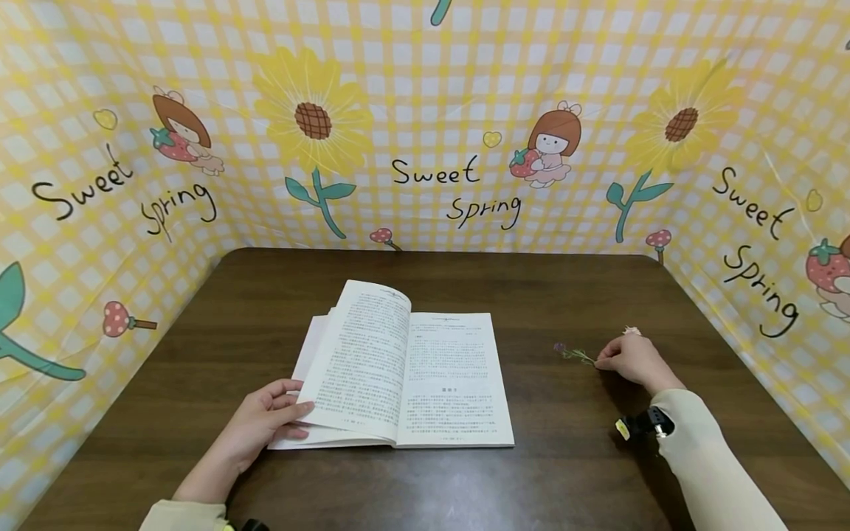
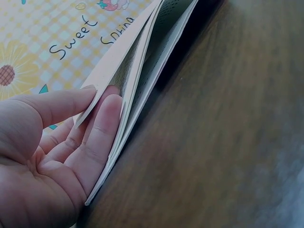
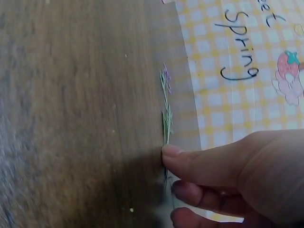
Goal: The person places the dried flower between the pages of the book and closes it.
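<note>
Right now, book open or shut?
Open: book lies spread on the table, printed pages showing both sides, left hand holding its left side.

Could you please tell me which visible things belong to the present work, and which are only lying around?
In the work:
- open book, its page held by the left hand
- purple-flowered sprig, pinched by the right hand

Apparently only around:
- pale pink flower, partly hidden behind the right hand
- wooden table
- checked cloth

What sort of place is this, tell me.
Probably an indoor tabletop booth: a dark wood-grained table enclosed on three sides by checked "Sweet Spring" cloth, with an open book on the table.
</note>
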Demonstrator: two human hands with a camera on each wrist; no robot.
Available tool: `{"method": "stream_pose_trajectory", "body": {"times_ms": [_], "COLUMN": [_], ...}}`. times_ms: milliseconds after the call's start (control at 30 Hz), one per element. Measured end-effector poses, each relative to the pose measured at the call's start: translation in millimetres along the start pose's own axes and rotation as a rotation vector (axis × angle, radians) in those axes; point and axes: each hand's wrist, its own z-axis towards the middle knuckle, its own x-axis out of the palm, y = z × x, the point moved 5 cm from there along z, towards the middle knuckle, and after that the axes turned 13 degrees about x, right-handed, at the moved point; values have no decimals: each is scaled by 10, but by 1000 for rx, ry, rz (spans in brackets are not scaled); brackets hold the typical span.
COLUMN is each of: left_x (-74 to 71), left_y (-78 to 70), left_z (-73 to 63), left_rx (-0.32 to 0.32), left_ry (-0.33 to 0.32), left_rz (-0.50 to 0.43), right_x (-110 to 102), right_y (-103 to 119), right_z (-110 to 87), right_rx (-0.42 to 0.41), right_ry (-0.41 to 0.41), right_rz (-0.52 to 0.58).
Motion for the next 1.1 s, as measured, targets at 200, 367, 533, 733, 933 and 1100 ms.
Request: {"method": "stream_pose_trajectory", "body": {"times_ms": [200,367,533,733,933,1100], "left_x": [1,-1,4,4,6,13], "left_y": [-1,-6,-20,-20,-14,-19], "left_z": [-10,-18,-16,-11,-7,-7], "left_rx": [1,-3,5,14,14,12], "left_ry": [-3,-5,3,7,11,10], "left_rz": [-2,0,1,-4,-3,6], "right_x": [44,73,68,35,4,13], "right_y": [50,58,43,-34,-67,-37], "right_z": [-3,0,-5,-23,-33,-46], "right_rx": [-41,-70,-72,51,103,80], "right_ry": [57,65,109,258,373,443], "right_rz": [-21,-63,-16,215,472,672]}}
